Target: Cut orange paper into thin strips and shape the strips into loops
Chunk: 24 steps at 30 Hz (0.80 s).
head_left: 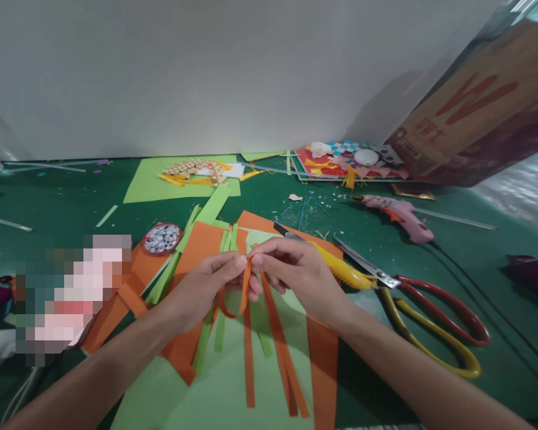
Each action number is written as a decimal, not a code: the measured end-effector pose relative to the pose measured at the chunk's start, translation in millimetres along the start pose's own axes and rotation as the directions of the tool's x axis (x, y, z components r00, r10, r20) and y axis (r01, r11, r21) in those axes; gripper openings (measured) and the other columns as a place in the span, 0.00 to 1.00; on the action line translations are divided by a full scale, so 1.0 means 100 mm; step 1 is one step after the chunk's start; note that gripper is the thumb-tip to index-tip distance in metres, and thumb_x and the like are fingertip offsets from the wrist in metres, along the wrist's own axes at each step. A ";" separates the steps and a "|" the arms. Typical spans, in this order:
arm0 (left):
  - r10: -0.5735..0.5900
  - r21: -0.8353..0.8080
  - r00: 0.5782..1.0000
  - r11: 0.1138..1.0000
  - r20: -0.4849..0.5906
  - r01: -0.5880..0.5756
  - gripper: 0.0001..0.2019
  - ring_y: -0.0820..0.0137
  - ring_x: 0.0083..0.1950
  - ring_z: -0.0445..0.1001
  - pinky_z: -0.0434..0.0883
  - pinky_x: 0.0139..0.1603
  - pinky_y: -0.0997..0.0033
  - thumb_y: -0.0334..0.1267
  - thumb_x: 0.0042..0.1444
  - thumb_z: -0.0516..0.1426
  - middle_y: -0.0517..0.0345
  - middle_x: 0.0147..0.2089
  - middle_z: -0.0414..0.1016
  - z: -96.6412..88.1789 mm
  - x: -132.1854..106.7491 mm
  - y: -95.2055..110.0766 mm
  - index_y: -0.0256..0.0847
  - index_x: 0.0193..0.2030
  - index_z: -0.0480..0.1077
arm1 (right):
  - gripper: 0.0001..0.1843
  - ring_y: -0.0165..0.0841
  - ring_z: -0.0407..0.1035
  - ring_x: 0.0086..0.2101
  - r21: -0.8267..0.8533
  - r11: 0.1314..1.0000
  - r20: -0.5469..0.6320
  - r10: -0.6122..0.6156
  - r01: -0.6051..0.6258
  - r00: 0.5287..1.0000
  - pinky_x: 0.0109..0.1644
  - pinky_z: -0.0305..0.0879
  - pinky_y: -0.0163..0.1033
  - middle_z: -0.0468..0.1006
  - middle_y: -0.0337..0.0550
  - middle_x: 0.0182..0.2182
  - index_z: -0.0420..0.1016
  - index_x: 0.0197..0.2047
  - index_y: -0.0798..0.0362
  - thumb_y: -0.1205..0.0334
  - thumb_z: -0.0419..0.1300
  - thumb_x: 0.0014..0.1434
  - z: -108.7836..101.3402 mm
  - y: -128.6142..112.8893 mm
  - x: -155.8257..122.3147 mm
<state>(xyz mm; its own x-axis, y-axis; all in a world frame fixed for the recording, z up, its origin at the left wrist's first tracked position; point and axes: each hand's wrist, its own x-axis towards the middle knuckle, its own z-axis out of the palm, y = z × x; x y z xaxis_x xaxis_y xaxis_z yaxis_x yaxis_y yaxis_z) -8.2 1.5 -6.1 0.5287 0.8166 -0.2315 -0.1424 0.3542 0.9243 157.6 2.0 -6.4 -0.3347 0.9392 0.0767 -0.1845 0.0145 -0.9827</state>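
Note:
Between my two hands an orange paper strip point(245, 292) is bent into a loop. My left hand point(210, 280) pinches one part of it with thumb and forefinger. Touching it fingertip to fingertip, my right hand point(296, 269) pinches the strip close by. Beneath them lie loose orange strips point(280, 346) and narrow green strips point(202, 346) on a light green paper sheet point(215, 397). Orange paper sheets point(325, 370) show under and beside the green one. Where the strip's ends run behind my fingers is hidden.
Right of my hands lie red-and-yellow-handled scissors point(388, 278), a yellow-handled cutter point(345, 269) and a pink glue gun point(399, 215) with a cord. A round tin of googly eyes point(162, 239) sits at left. Woven paper pieces point(197, 173) and a paper bag point(475, 107) stand behind.

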 end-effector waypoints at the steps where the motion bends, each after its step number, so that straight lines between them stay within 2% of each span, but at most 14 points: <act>1: -0.005 -0.005 1.000 1.000 0.000 0.005 0.14 0.76 0.27 0.70 0.63 0.25 0.80 0.47 0.58 0.56 0.60 0.26 0.73 0.00 0.00 0.00 0.38 0.31 0.72 | 0.06 0.21 0.57 0.15 -0.008 1.000 -0.003 -0.001 0.001 1.000 0.18 0.51 0.28 0.73 0.35 0.17 0.75 0.30 0.54 0.61 0.60 0.56 0.00 0.00 0.00; 7: -0.018 -0.035 1.000 0.999 -0.010 0.017 0.13 0.80 0.21 0.65 0.61 0.23 0.80 0.47 0.57 0.57 0.64 0.23 0.72 0.00 -0.02 -0.02 0.39 0.30 0.70 | 0.07 0.20 0.55 0.16 -0.052 0.999 -0.037 -0.007 0.005 0.999 0.17 0.51 0.29 0.73 0.35 0.18 0.76 0.28 0.54 0.60 0.62 0.54 0.01 -0.01 0.00; 12: -0.012 -0.035 1.000 0.999 -0.018 0.012 0.13 0.79 0.22 0.66 0.62 0.26 0.80 0.46 0.58 0.57 0.64 0.23 0.71 0.00 -0.01 -0.01 0.38 0.29 0.70 | 0.09 0.21 0.58 0.16 -0.075 0.995 -0.023 -0.064 0.062 0.998 0.19 0.52 0.29 0.73 0.35 0.18 0.76 0.28 0.54 0.58 0.62 0.54 0.03 -0.05 0.00; 16: 0.009 -0.033 1.000 0.999 -0.028 -0.010 0.14 0.78 0.25 0.68 0.63 0.29 0.80 0.46 0.58 0.57 0.62 0.24 0.72 0.00 -0.01 -0.01 0.38 0.29 0.70 | 0.08 0.21 0.58 0.16 -0.111 0.992 -0.020 -0.063 0.061 0.998 0.19 0.52 0.29 0.73 0.36 0.18 0.76 0.29 0.54 0.59 0.60 0.56 0.05 -0.05 0.00; 21: -0.016 -0.067 0.999 0.998 -0.040 0.013 0.13 0.78 0.26 0.68 0.63 0.28 0.80 0.46 0.57 0.58 0.62 0.25 0.72 0.00 -0.01 0.00 0.37 0.30 0.71 | 0.08 0.21 0.54 0.16 -0.151 0.988 -0.080 -0.047 0.034 0.996 0.18 0.51 0.30 0.70 0.35 0.19 0.76 0.30 0.55 0.60 0.59 0.55 0.04 -0.04 0.00; 24: -0.029 -0.076 0.999 0.997 -0.039 0.026 0.13 0.78 0.25 0.68 0.63 0.26 0.80 0.46 0.57 0.57 0.62 0.25 0.71 0.00 -0.01 0.01 0.38 0.31 0.71 | 0.09 0.21 0.54 0.16 -0.230 0.972 -0.121 -0.074 0.044 0.990 0.18 0.51 0.30 0.65 0.33 0.17 0.78 0.31 0.55 0.61 0.58 0.55 0.04 -0.06 -0.01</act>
<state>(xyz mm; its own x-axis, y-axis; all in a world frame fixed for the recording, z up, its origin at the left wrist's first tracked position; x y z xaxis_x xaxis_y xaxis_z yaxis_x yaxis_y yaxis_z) -9.3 1.1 -5.5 0.4992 0.8234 -0.2697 -0.1917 0.4085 0.8924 155.7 -0.4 -0.4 -0.2059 0.9701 0.1281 0.0183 0.1347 -0.9907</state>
